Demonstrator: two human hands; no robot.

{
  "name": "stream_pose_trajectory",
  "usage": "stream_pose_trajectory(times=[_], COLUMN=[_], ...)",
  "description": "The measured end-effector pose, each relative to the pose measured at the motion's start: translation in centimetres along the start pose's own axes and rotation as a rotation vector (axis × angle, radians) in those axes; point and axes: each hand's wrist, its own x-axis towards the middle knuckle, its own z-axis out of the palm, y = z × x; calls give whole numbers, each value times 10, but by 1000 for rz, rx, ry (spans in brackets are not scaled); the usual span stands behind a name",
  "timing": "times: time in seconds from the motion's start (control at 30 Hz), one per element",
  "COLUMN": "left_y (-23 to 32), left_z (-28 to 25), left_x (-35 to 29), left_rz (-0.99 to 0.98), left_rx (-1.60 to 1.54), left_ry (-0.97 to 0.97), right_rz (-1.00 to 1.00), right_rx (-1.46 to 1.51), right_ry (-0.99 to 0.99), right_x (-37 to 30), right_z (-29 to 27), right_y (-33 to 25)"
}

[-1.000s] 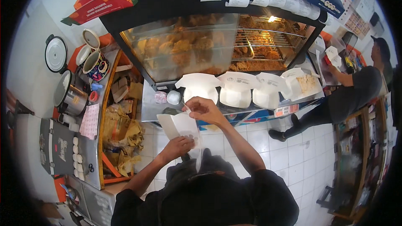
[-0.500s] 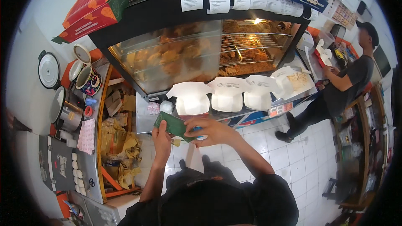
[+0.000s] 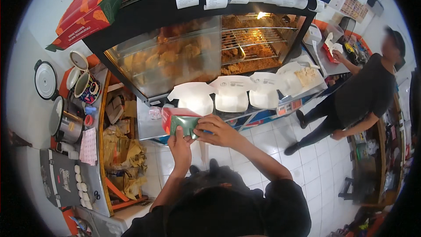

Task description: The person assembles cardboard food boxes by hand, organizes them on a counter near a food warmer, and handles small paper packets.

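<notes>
A red-and-green cardboard food box (image 3: 179, 119) is between my two hands, in front of the counter edge. My left hand (image 3: 180, 142) grips its near left side with the thumb up against the green face. At its right end, the fingers of my right hand (image 3: 214, 131) are bent and pressed on the green cardboard. Just beyond stand three open white-lined food boxes (image 3: 195, 101) in a row, lids tilted back toward the glass cabinet. A small pink-and-white wrapped bundle (image 3: 155, 113) lies to the left of the held box.
A heated glass cabinet (image 3: 162, 63) with fried food fills the back. At right, crumbly food lies on white paper (image 3: 289, 81). Another person (image 3: 362, 87) stands at the far right. On the left side table are a steel pot (image 3: 66, 120) and a black case (image 3: 61, 177).
The box in my hands has turned and opened out, so a red side now shows beside the green. The other person has stepped and turned, one arm lowered. The view has shifted slightly.
</notes>
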Motion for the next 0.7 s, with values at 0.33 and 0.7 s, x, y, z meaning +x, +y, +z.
stream_pose_trajectory(times=[0.33,0.7], left_y=[-17,-58], left_z=[-13,-122], left_x=[6,42], left_rz=[-3,-30], left_rx=[-126,-257], left_ry=[-17,127], right_rz=[-47,564], right_rx=[-11,645], right_ry=[-71,-63], right_x=[-12,12], right_z=[40,80], right_y=[1,-10])
